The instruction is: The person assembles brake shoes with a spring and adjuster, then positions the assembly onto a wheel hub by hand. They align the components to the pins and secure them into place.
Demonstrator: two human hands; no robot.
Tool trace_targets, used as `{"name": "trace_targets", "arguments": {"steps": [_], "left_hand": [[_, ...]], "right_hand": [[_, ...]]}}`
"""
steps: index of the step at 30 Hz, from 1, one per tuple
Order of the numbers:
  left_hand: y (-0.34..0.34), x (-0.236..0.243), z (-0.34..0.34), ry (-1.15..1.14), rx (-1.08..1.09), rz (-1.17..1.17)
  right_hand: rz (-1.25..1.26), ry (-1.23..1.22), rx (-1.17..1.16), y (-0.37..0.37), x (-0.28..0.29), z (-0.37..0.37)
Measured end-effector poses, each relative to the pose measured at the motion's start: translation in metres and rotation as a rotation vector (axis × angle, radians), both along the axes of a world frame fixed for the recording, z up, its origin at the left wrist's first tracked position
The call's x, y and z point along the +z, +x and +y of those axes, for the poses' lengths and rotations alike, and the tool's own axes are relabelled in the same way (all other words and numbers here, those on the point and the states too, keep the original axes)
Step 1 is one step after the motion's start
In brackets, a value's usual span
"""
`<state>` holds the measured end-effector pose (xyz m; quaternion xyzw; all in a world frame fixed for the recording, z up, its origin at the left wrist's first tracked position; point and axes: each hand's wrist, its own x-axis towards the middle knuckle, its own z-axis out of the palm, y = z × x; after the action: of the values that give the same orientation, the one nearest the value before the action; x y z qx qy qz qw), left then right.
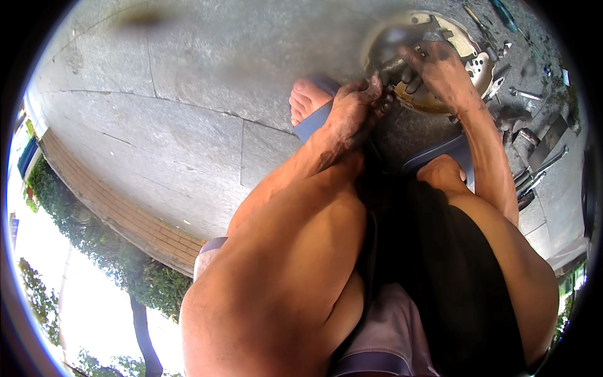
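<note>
A round brassy metal plate (476,75) with holes lies on the paving at the upper right, a dark metal part (392,61) on it, partly blurred by a smudge. My right hand (433,74) is over the plate, blackened fingers curled round the dark part. Just left and lower, my left hand (361,103) is closed at the plate's edge, thumb up, fingertips on something small and dark that I cannot make out.
Several wrenches (526,94), a teal-handled screwdriver (504,16) and dark metal pieces (543,141) lie at right. My sandalled feet (308,103) and bent knees flank my arms. A brick strip (125,198) and greenery (81,232) border the grey paving (157,138).
</note>
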<state>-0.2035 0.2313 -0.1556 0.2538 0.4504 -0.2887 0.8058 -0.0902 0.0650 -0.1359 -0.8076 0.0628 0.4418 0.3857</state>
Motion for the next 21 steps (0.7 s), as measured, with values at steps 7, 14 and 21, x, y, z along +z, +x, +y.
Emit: {"name": "trace_targets", "arguments": {"steps": [7, 14, 21], "left_hand": [[-0.005, -0.003, 0.001, -0.137, 0.009, -0.088], [-0.008, -0.006, 0.004, 0.041, -0.054, -0.027], [-0.005, -0.014, 0.0, 0.061, -0.13, -0.115]], "right_hand": [[-0.224, -0.022, 0.27, 0.006, 0.0, 0.0], [0.192, 0.11, 0.014, 0.014, 0.003, 0.011], [0.286, 0.164, -0.105, 0.015, 0.012, 0.003]]}}
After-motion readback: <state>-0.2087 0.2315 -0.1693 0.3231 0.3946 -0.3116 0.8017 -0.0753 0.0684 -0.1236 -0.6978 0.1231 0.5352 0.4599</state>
